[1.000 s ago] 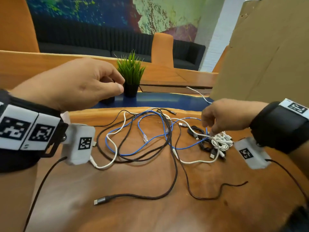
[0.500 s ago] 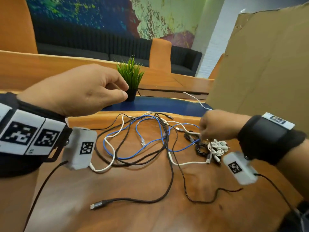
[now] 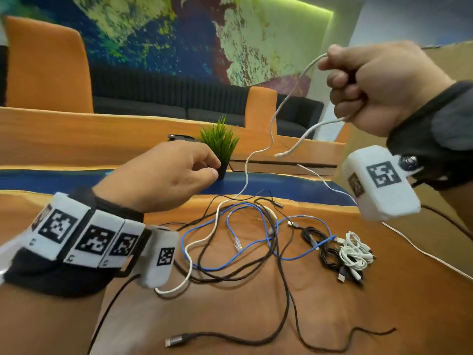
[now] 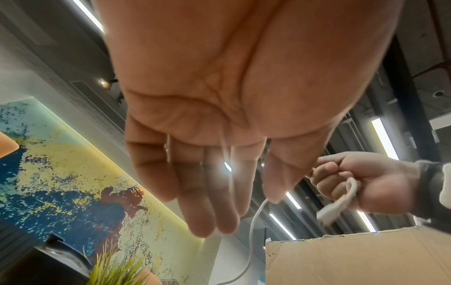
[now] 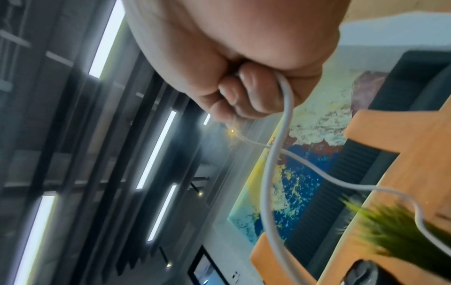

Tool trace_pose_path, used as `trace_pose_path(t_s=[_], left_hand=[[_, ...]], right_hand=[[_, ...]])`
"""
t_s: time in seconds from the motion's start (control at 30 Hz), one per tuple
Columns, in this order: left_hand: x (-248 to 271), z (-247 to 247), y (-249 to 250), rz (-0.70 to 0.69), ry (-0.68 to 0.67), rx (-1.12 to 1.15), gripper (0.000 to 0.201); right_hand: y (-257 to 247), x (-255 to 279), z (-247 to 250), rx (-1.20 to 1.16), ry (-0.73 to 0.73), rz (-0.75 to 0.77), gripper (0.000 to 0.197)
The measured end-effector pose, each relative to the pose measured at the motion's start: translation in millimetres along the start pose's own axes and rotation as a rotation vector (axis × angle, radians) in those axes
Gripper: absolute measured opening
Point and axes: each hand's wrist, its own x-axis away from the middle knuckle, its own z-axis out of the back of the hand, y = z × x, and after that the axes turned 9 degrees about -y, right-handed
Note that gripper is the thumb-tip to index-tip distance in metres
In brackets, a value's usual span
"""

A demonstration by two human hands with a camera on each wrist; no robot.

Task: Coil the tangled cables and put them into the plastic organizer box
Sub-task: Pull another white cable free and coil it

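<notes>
My right hand (image 3: pixel 378 85) is raised high at the upper right and grips a white cable (image 3: pixel 273 124) in its fist. The cable's plug end dangles below the fist, and its long part trails down into the tangle on the wooden table (image 3: pixel 230 316). The right wrist view shows the fingers (image 5: pixel 244 92) curled round the white cable (image 5: pixel 273 154). My left hand (image 3: pixel 169 175) hovers above the table's far left, fingers relaxed, holding nothing; its palm (image 4: pixel 219 115) is bare. In the tangle lie a blue cable (image 3: pixel 230 267) and long black cables (image 3: pixel 286 290). No organizer box is in view.
Small coiled bundles, one white (image 3: pixel 355 252) and one black (image 3: pixel 327 254), lie at the right of the tangle. A potted green plant (image 3: pixel 220 142) stands behind my left hand. A cardboard sheet (image 3: pixel 435 226) rises along the table's right side. A black USB plug (image 3: pixel 176 339) lies near the front.
My right hand pinched the white cable at the tangle's right side and lifted it high above the table. The left hand stayed hovering and moved a little to the right.
</notes>
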Motion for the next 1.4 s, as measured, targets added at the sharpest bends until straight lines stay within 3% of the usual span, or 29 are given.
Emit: trace_pose_path(t_s=[0.1,0.2,0.3,0.4,0.47,0.6,0.73,0.83,0.97,1.2,1.3,1.4], left_hand=[[-1,0,-2,-0.032,0.076,0.087,0.024],[-1,-1,11,-0.141,0.272,0.221,0.026],[3,-3,28,-0.259,0.360,0.337,0.036],[2,-6,35,-0.328,0.277,0.745,0.036],[2,-4,38,-0.314,0.165,1.049,0.032],[7,5,40,-0.122,-0.012,1.359,0.025],[6,11,33,-0.091,-0.103,1.572,0.038],[5,11,30,-0.120,-0.117,1.539,0.041],[3,7,20,-0.089,0.020,1.284,0.031],[0,12,13,-0.070,-0.062,1.519,0.038],[0,8,8,-0.064,-0.044,1.325,0.034],[-5,0,5,0.048,0.098,1.036,0.031]], right_hand=[[-7,-1,-18,-0.129,-0.034,-0.008,0.022],[-2,-4,-34,-0.317,-0.118,-0.067,0.026],[6,-7,-49,-0.521,-0.201,-0.129,0.028],[11,-12,-61,-0.701,-0.185,-0.189,0.017],[13,-16,-66,-0.804,-0.165,-0.252,0.023],[12,-23,-69,-0.860,-0.081,-0.327,0.023],[12,-28,-75,-0.883,-0.055,-0.322,0.023],[12,-29,-81,-0.856,-0.056,-0.338,0.026],[14,-30,-89,-0.806,-0.063,-0.346,0.025],[23,-33,-92,-0.737,-0.096,-0.385,0.024],[25,-34,-89,-0.621,-0.164,-0.380,0.019],[12,-29,-79,-0.348,-0.214,-0.182,0.024]])
